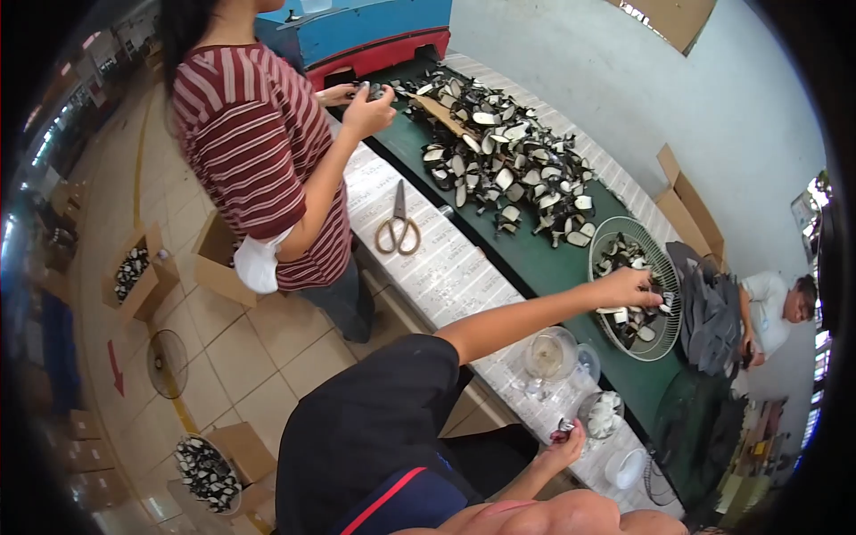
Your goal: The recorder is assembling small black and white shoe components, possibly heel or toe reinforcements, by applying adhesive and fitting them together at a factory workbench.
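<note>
My left hand (627,289) reaches over a round wire-mesh basket (599,239), fingers pinched on a small black-and-white piece. Similar black pieces with pale oval faces (638,332) lie inside the basket. Nearer my body, my right hand (563,451) is closed around a small dark red and silvery object (563,432). Its exact kind is too small to make out. Beside that hand stand a container of white lumps (605,415) and a clear round tub (549,354).
A large heap of black-and-white pieces (508,160) covers the green table (535,267). Scissors (399,226) lie on its pale edge. A co-worker in a striped shirt (254,160) handles pieces; another person (769,312) is across the table. Filled boxes (143,299) stand on the floor.
</note>
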### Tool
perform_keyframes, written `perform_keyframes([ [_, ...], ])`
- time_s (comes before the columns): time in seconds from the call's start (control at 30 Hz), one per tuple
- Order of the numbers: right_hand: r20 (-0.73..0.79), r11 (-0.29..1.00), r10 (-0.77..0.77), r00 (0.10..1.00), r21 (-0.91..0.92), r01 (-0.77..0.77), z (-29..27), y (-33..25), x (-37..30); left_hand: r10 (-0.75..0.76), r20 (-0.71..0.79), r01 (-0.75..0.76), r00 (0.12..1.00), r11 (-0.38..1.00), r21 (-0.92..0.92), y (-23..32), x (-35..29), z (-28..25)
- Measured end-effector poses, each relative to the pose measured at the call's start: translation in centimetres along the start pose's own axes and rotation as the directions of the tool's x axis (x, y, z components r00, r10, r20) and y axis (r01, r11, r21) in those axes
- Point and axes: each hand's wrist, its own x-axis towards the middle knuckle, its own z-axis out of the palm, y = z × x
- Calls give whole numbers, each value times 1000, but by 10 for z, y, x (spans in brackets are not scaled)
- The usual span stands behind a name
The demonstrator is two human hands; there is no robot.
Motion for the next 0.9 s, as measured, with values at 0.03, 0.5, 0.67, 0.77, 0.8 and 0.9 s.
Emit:
perform_keyframes([
  [0.03, 0, 997, 16, 1000, 71, -16, 3, 8, 9, 108, -160, -84, 981, 986, 146, -27, 22, -5],
  [0.5, 35, 815, 151, 988, 561, -144, -10, 53, 15, 187, -93, 91, 978, 17, 996, -187, -1, -237],
  [0.67, 41, 816, 188, 981, 549, -179, -15, 54, 12, 126, -145, 137, 981, 69, 988, -180, 21, -248],
  [0.77, 94, 792, 203, 975, 570, -219, -25, 55, 18, 131, -107, 111, 986, -26, 993, -177, 21, -239],
  [0.8, 75, 798, 246, 966, 550, -246, -25, 55, 19, 78, -105, 108, 991, -42, 993, -175, 23, -235],
  [0.9, 83, 805, 278, 957, 523, -279, -30, 54, 20, 210, -56, 45, 976, 58, 997, -168, 19, -221],
])
